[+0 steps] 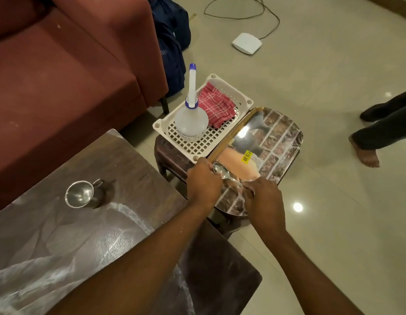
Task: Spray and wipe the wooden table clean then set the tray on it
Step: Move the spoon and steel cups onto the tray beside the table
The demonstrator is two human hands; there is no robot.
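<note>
The wooden table [120,169] fills the lower left, its dark top smeared with white streaks. A glossy brick-patterned tray [279,137] rests on a small dark stool [167,153] to the right of the table. My left hand [204,180] grips the tray's near left rim. My right hand [264,201] is closed over the tray's near right edge. A steel spoon [221,171] lies on the tray between my hands, its handle ending at my right fingers. A clear spray bottle [191,122] with a blue-tipped nozzle and a red checked cloth [216,108] sit in a white basket [222,137].
A steel cup [81,193] stands on the table's left part. A maroon sofa [67,69] borders the table at the back left. Another person's legs and bare foot [368,153] stand on the tiled floor at right. A white device [247,43] with a cable lies on the floor behind.
</note>
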